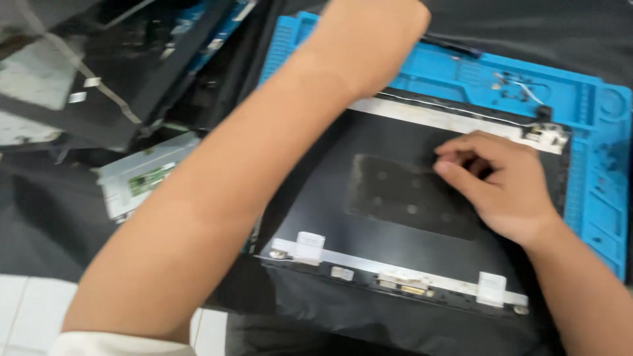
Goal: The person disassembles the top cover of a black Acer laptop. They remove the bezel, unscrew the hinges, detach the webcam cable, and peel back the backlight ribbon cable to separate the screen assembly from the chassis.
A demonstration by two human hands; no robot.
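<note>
Here the right hand (501, 184) pinches with curled fingers at the dark pad (402, 194) on the black laptop lid (316, 204); the left hand is out of view; a blue mat (593, 132) lies beneath.

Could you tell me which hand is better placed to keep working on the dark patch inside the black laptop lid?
The right hand: its fingertips rest at the dark patch. The left arm reaches past the lid, its hand out of view.
</note>
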